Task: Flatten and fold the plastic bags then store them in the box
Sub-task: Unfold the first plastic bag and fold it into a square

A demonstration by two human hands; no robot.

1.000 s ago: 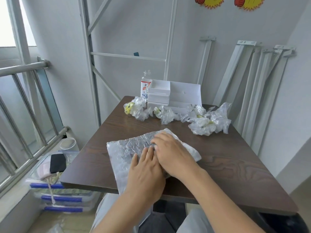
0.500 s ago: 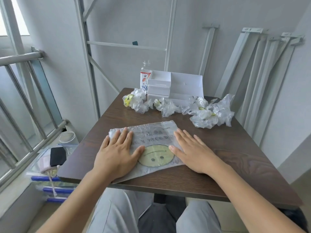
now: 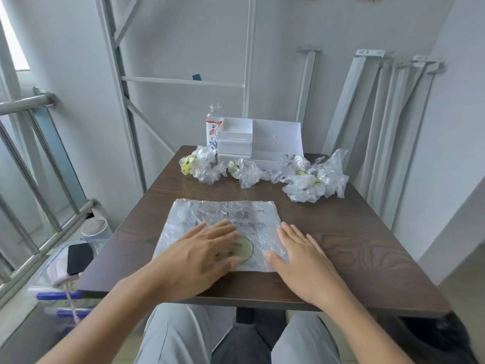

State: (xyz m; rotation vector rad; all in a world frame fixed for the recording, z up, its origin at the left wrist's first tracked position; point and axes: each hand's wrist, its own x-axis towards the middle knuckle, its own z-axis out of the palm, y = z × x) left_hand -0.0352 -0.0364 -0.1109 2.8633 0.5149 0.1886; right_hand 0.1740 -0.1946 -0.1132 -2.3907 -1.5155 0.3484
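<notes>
Clear crinkled plastic bag (image 3: 223, 214) spread flat on dark wooden table (image 3: 367, 245), in front of white compartment box (image 3: 262, 140); left hand (image 3: 202, 254), right hand (image 3: 301, 261) rest on it, fingers straight. Crumpled clear bags (image 3: 309, 179) just before box

We take this for a spare corner of a home: a glazed balcony or a storeroom, we cannot tell which. A steel railing (image 3: 26, 101) runs along the window on the left, a bare white metal frame (image 3: 183, 81) stands against the plain wall, and loose metal rails (image 3: 380, 122) lean in the corner. The small dark wooden table (image 3: 367, 245) carries a drink bottle (image 3: 214, 124) and a white box (image 3: 275, 137). Clear storage bins (image 3: 49, 298) sit stacked on the floor with a phone (image 3: 79, 258) on top — household clutter.
</notes>
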